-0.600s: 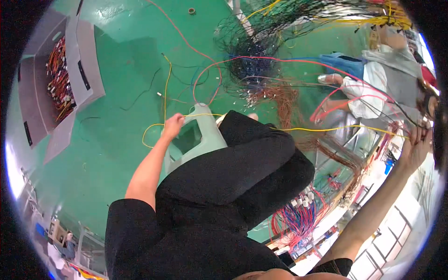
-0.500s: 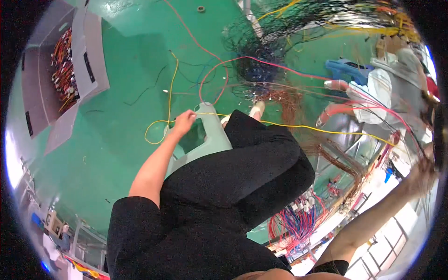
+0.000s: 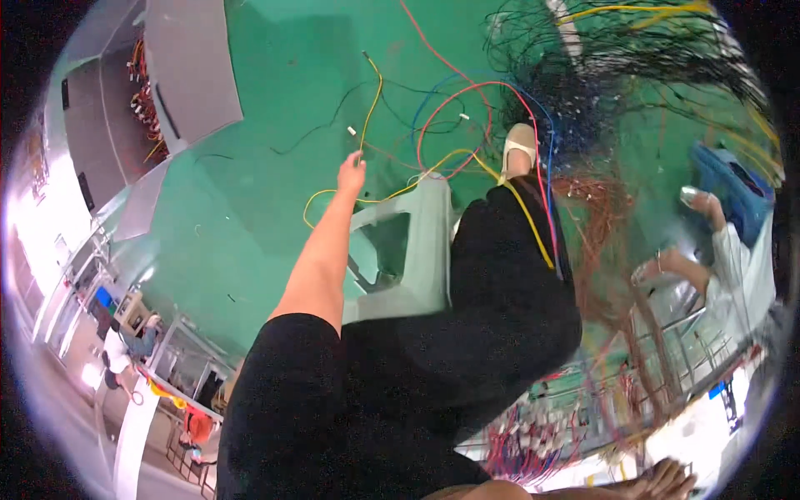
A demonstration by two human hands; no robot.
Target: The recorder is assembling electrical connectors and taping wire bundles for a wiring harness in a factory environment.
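My left hand (image 3: 352, 173) reaches out over the green floor, its fingers pinched together on a thin yellow wire (image 3: 380, 83). Beyond the hand the wire's dark-tipped end lies on the floor. A loop of yellow wire curves back beside my wrist and past a pale green plastic stool (image 3: 430, 242). Low at the right edge is my right hand (image 3: 667, 482), slightly blurred, with its fingers apart and nothing visible in them. Pink-red wire (image 3: 423, 125) and blue wire (image 3: 414, 121) loop on the floor past the stool, running toward my black-clothed leg.
A grey box (image 3: 200, 75) of bundled wires stands at far left. Black wires (image 3: 617, 67) hang at upper right, with brown wires (image 3: 596, 200) below. Another person's feet (image 3: 707, 208) and a blue basket (image 3: 725, 179) are at right. Red wire bundles (image 3: 533, 442) hang lower right.
My left hand has moved forward from beside the stool along the yellow wire. My right hand has come down and back from the wires at the right rim. The view has shifted.
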